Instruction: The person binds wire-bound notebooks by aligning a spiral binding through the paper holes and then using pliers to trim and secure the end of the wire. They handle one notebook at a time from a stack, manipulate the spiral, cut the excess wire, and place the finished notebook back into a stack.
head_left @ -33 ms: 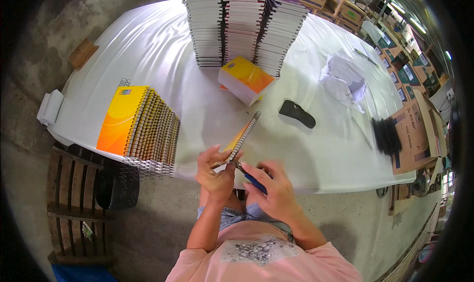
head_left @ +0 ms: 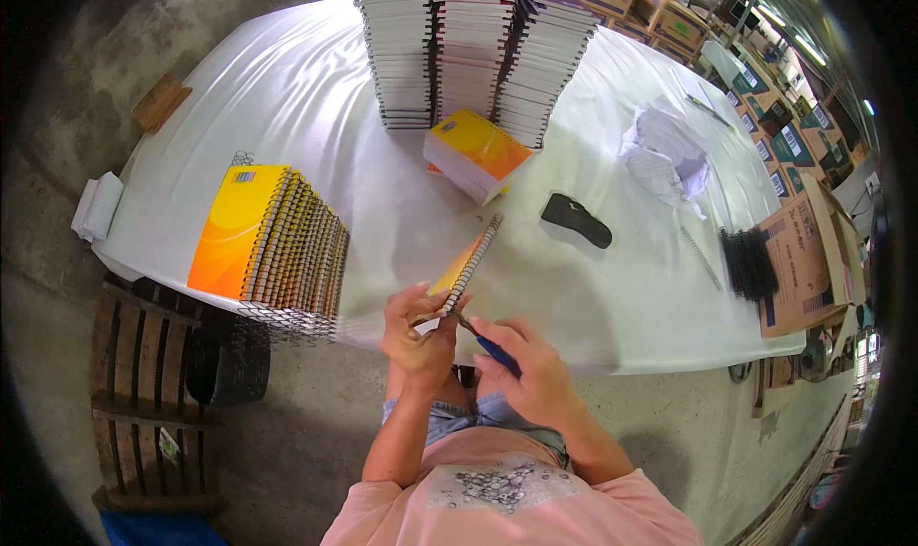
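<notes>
My left hand (head_left: pixel 418 340) is closed around the near end of a yellow-orange spiral notebook (head_left: pixel 469 262), held tilted on its edge with the coil facing right. In my right hand (head_left: pixel 533 374) is a pair of pliers (head_left: pixel 495 353) with blue handles. Their metal jaws meet the near end of the coil, beside my left thumb; whether they grip the wire is too small to tell. A stack of coil-bound yellow-orange notebooks (head_left: pixel 234 230) stands to the left. Beyond my hands lies a small pile of yellow-covered page blocks (head_left: pixel 478 154).
Tall stacks of notebooks (head_left: pixel 471 58) rise at the far side. A black sole-shaped object (head_left: pixel 576 221), crumpled white paper (head_left: pixel 666 154) and a loose coil (head_left: pixel 701 257) lie to the right. Black coils (head_left: pixel 749 264) spill from a cardboard box (head_left: pixel 808 259). A wooden pallet (head_left: pixel 158 403) sits lower left.
My right hand and the pliers have shifted very slightly, with the fingers closer round the handles. The notebook has barely tilted; everything else stays in place.
</notes>
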`<move>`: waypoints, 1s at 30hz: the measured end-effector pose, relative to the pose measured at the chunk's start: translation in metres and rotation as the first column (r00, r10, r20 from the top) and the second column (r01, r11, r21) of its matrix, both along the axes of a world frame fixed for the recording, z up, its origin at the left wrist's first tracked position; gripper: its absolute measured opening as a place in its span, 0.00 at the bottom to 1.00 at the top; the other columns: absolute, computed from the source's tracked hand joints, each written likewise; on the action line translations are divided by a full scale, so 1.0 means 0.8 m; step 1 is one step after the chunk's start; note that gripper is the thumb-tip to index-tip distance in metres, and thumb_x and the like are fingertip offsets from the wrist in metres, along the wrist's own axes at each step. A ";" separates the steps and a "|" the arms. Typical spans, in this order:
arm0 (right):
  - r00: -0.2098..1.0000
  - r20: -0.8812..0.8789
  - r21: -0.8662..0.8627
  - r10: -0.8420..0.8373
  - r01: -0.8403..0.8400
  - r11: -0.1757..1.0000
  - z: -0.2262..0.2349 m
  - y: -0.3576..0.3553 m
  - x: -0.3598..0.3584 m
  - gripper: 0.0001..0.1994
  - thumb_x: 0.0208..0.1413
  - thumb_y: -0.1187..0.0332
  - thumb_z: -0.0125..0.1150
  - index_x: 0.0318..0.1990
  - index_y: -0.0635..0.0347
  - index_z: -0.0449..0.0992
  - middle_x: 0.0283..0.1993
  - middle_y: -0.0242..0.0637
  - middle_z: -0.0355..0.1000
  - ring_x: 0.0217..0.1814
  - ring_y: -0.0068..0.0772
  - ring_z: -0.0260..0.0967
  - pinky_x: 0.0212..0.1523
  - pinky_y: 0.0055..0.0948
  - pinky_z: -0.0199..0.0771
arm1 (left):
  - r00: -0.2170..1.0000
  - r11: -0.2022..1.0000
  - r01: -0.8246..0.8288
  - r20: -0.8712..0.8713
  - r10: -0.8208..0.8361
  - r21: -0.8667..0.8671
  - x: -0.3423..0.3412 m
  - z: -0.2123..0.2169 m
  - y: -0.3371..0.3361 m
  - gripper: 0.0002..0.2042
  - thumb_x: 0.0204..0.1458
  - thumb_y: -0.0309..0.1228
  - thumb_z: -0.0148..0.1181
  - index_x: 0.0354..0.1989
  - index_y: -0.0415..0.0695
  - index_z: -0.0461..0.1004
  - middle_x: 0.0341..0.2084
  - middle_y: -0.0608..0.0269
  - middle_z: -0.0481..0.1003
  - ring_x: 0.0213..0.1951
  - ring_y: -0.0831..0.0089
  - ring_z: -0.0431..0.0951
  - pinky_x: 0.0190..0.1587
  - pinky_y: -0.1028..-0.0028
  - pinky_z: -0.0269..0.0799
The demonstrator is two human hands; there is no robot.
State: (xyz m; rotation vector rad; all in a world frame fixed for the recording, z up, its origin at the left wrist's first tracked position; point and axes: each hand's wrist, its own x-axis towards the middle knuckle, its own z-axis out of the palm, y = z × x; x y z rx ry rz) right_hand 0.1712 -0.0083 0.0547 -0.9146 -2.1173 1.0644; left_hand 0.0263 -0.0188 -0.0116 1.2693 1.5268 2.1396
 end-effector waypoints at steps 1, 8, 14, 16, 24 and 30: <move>1.000 0.000 -0.001 0.002 -0.002 1.000 0.000 -0.001 0.002 0.21 0.53 0.61 0.58 0.55 0.49 0.68 0.42 0.42 0.67 0.43 0.41 0.68 0.39 0.42 0.68 | 1.000 1.000 -0.002 0.000 0.002 -0.001 0.003 -0.006 0.001 0.26 0.37 0.03 0.51 0.47 0.38 0.62 0.34 0.58 0.70 0.38 0.68 0.75 0.42 0.64 0.80; 0.992 0.066 0.038 -0.110 0.107 0.994 -0.032 0.003 0.000 0.22 0.54 0.62 0.55 0.58 0.49 0.64 0.51 0.48 0.62 0.56 0.46 0.59 0.53 0.47 0.59 | 0.977 0.967 -0.206 -0.022 0.211 0.152 -0.003 0.014 0.009 0.22 0.40 0.10 0.62 0.43 0.39 0.64 0.37 0.57 0.71 0.38 0.71 0.74 0.42 0.75 0.71; 0.785 0.448 0.329 -0.427 0.299 0.895 -0.061 0.067 0.054 0.24 0.56 0.54 0.51 0.59 0.49 0.64 0.55 0.45 0.61 0.57 0.47 0.58 0.56 0.43 0.54 | 0.972 0.945 -0.200 -0.066 0.224 0.259 -0.020 0.089 -0.028 0.13 0.49 0.18 0.58 0.41 0.42 0.64 0.38 0.53 0.67 0.41 0.72 0.69 0.45 0.75 0.66; 0.977 -0.098 0.052 -0.189 0.195 0.979 -0.024 0.070 0.023 0.26 0.58 0.50 0.49 0.59 0.56 0.63 0.60 0.42 0.58 0.63 0.40 0.54 0.59 0.43 0.52 | 0.970 0.915 -0.224 -0.014 0.243 0.335 -0.020 0.103 -0.043 0.12 0.49 0.19 0.58 0.41 0.42 0.64 0.38 0.53 0.66 0.40 0.72 0.69 0.45 0.75 0.66; 0.673 -0.685 0.030 0.278 -0.356 0.934 0.119 0.080 -0.167 0.20 0.50 0.70 0.62 0.52 0.62 0.70 0.46 0.35 0.71 0.37 0.17 0.63 0.34 0.15 0.64 | 0.702 0.743 -0.543 -0.275 0.657 0.390 -0.094 0.184 -0.100 0.10 0.49 0.23 0.59 0.36 0.42 0.64 0.33 0.58 0.66 0.36 0.74 0.68 0.44 0.76 0.64; 0.873 -0.348 0.248 0.342 -0.266 0.932 0.126 0.124 -0.287 0.15 0.49 0.69 0.59 0.46 0.58 0.75 0.35 0.39 0.74 0.35 0.25 0.67 0.37 0.22 0.67 | 0.694 0.700 -0.706 -0.091 0.714 0.108 -0.200 0.183 -0.068 0.11 0.45 0.23 0.60 0.38 0.37 0.69 0.32 0.61 0.69 0.38 0.73 0.68 0.46 0.75 0.62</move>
